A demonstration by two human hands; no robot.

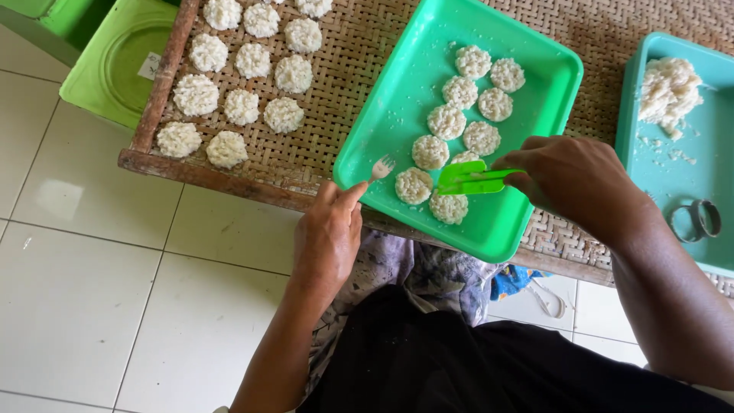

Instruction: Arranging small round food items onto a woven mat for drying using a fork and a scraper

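Rice cakes [459,115] everywhere here, small round white ones. About ten of them sit in a bright green tray [535,57] that's resting tilted on a woven mat [352,46] with a wooden frame.

Right hand [569,180] is curled around a green spatula [468,178], pinched between thumb and fingers, blade lying flat and pointing left. The blade sits right by the lower cakes in the tray, touching or just over one of them, can't quite tell which.

Left hand [329,237] is at the tray's near left edge, fingers closed on a little fork [381,168], tines pointing up and right just inside the tray rim, close to the lowest cakes but not touching them.

Further up left on the mat there's a second batch [241,73] of the same cakes, laid out in neat rows straight on the weave, well apart from the tray.

Off to the right is a teal tray [673,176] with a lump of loose rice [667,88] at the far end and a metal ring mould [697,219] lying nearer the person. A green lid [115,69] sits on the white tile floor [115,291], top left, beside the mat's frame.
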